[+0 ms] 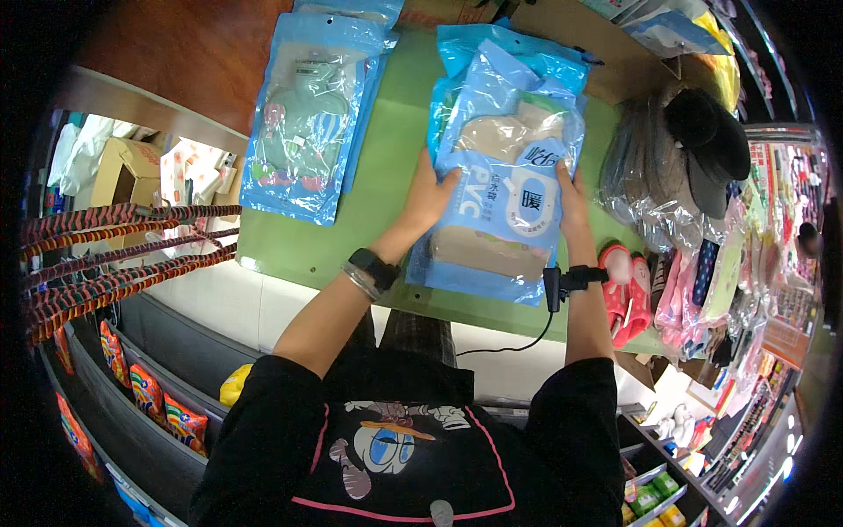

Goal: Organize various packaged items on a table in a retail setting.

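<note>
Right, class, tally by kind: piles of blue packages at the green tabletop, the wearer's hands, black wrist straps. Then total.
Left pile and right pile of blue packages: 2
Left hand and right hand: 2
Left strap and right strap, black: 2
Total: 6

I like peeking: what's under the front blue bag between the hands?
A brighter blue bag pokes out past its top, with green table underneath. The front bag hides the rest.

The left packets [303,132] lie on the table [382,189]; the right packets [500,220] are between left hand [428,198] and right hand [574,200]. Hats [709,145] sit right, slippers [622,294] nearer the person, ropes [132,215] left of the table.
</note>
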`<state>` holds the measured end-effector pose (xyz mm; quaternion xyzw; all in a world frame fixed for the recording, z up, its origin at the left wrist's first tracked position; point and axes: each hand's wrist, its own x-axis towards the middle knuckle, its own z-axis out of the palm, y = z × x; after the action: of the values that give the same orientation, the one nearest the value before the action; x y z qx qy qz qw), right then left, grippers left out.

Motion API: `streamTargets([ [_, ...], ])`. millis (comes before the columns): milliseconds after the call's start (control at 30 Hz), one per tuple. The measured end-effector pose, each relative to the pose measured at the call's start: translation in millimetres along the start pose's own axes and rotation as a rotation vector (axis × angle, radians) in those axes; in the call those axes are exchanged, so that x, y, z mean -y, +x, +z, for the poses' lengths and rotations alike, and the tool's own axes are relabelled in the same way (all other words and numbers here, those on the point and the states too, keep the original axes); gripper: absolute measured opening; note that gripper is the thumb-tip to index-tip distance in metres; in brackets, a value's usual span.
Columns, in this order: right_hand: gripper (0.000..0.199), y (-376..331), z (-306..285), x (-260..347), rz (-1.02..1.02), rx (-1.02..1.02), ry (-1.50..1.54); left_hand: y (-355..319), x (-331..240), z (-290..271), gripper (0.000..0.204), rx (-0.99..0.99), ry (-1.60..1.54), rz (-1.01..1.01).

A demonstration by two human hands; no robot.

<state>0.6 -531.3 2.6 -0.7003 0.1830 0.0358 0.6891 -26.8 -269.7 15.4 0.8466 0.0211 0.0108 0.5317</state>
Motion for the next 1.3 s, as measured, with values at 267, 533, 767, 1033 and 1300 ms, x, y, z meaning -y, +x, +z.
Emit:
streamTargets([
  [267,0.058,3.9,67.2,3.6,-0.098,0.047,-0.052,15.3,56.9,-36.7,0.048,-0.067,0.103,-0.005],
  [533,0.056,1.6,91.3,-2.5,-0.139,-0.041,-0.051,26.8,35.7,-70.8,0.054,0.017,-0.037,-0.035],
  [767,0.064,-5.0,93.6,-0.6,-0.183,-0.231,-0.339,24.9,46.5,-75.0,0.061,0.022,0.008,0.121],
  [1033,0.066,-2.1,96.7,-9.2,-0.236,-0.193,-0.571,21.3,43.7,-74.3,0.062,0.05,0.101,0.069],
  [1300,0.056,-50.5,69.5,-6.2,-0.191,-0.336,-0.201,-24.0,-3.2,-84.6,0.06,0.019,0.345,0.396],
])
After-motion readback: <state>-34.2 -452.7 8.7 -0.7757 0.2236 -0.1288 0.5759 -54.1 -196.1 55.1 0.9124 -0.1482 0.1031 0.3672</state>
